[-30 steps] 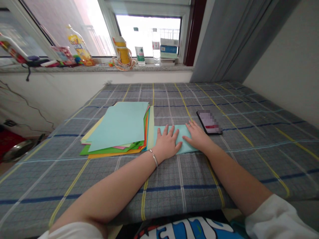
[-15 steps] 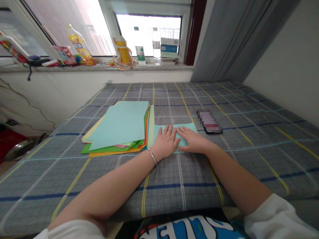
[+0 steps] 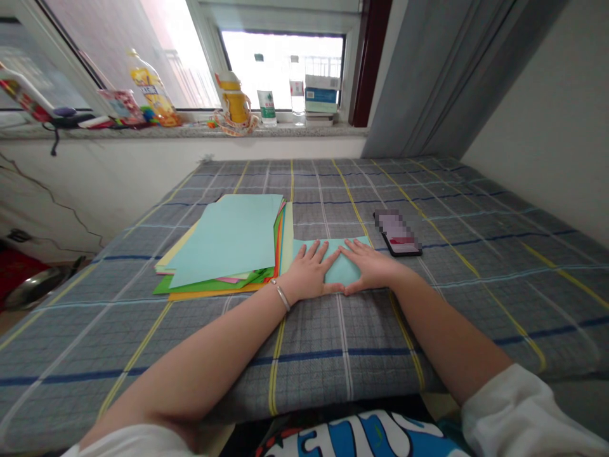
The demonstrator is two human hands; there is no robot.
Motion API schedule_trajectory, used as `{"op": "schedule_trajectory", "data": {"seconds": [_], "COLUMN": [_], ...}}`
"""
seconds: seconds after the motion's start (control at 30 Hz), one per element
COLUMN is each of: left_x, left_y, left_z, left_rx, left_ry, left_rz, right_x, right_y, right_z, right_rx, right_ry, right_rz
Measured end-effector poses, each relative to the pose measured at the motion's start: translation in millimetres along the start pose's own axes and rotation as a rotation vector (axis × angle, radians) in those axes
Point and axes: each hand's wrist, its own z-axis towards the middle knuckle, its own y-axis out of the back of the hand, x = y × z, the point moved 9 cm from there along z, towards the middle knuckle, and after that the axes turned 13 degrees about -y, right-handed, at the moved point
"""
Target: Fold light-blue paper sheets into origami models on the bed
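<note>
On lt. blue paper (image 3: 343,270), L hand (image 3: 305,277) & R hand (image 3: 374,267) lie palm-down, both splayed wide.

At centre, the pale-blue rectangular paper (image 3: 342,271) looks smooth, matt; the grey plaid cloth (image 3: 314,355), matt; the silver metal bangle (image 3: 282,295), glossy.

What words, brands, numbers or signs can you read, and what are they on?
No text reads for certain.
Shirt: big letters, cut off by the picture's edge, unclear.
Yellow drink bottle, green-labelled bottle, clear bottle, blue box: print too small and blurred.
Phone: screen pixelated.
Smaller light blue paper: no writing shows.
</note>
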Motion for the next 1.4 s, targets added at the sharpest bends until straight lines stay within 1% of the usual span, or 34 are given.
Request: {"op": "schedule_trajectory", "data": {"seconds": [0.1,0.23,0.37,0.43,0.63,0.83,1.0,1.17,1.27,1.4], "left_x": [4.5,11.6,30.3,39.3,48.0,52.8,60.9,61.9,64.5,62.7], "left_y": [1.4,6.2,11.7,14.5,18.4,17.8,16.9,17.1,15.1,13.6], "left_z": [-3.6,-12.0,-28.3,-35.6,-47.4,-56.5,-67.3,-73.9,-75.4,-75.2], "left_rx": [0.027,0.100,0.196,0.214,0.263,0.306,0.245,0.237,0.262,0.321], "left_ry": [-0.007,0.009,0.123,0.162,0.153,0.161,0.178,0.184,0.176,0.114], "left_rz": [-0.007,-0.026,0.014,0.040,0.052,0.042,0.032,0.004,-0.056,-0.134], "right_x": [-9.5,-21.6,-26.4,-28.4,-40.1,-47.3,-50.1,-56.5,-58.6,-56.8], "right_y": [3.0,7.2,11.3,13.5,15.6,17.0,16.1,14.5,14.5,9.6], "right_z": [-3.5,-9.1,-14.9,-16.9,-21.0,-24.0,-24.0,-25.1,-31.0,-38.7], "right_rx": [0.024,0.050,0.104,0.114,0.103,0.095,0.080,0.062,0.039,0.012], "right_ry": [-0.052,-0.111,-0.150,-0.170,-0.234,-0.242,-0.226,-0.192,-0.145,-0.159], "right_rz": [0.004,0.008,0.003,0.008,0.049,0.072,0.085,0.098,0.135,0.165]}}
